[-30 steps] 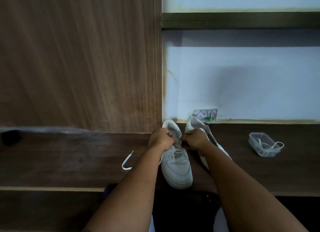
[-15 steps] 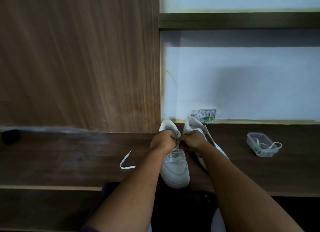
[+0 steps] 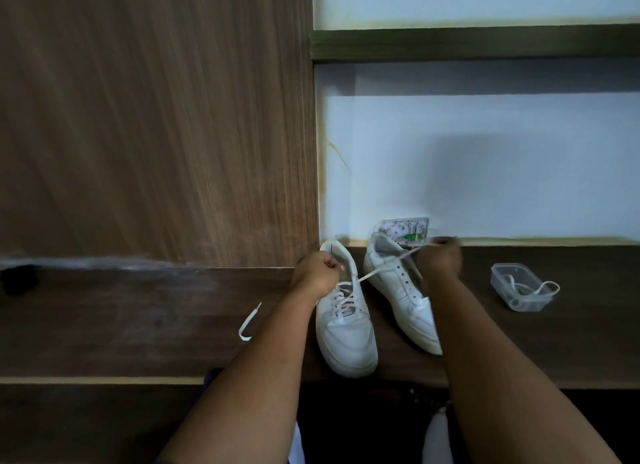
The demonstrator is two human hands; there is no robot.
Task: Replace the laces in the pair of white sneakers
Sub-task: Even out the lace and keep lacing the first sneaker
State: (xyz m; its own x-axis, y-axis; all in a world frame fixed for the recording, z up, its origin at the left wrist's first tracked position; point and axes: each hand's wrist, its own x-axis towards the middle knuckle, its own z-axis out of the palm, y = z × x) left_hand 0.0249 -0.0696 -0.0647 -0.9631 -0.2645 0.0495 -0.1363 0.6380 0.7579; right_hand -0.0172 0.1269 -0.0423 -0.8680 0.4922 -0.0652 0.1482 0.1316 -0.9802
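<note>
My right hand is closed in a fist on one end of the lace, drawn out to the right and far over the second shoe, so the strand runs taut from the top eyelets of the left sneaker; my left hand is curled tight at that shoe's collar, pinching what looks like the other lace end, though the pinch itself is partly hidden. Left sneaker sits toe toward me at the near edge of the dark wooden shelf, with lace crossings visible across most of its eyelet rows. Judgement: this shoe is nearly laced, with final tightening and a knot outstanding. Right sneaker lies just beside it, angled, its eyelets bare, so lacing is not yet begun there. A loose lace lies on the shelf to the left of my forearm. Another is coiled in the clear plastic tub well to the right. Which one is old or new I cannot tell. Estimate: roughly half done
</note>
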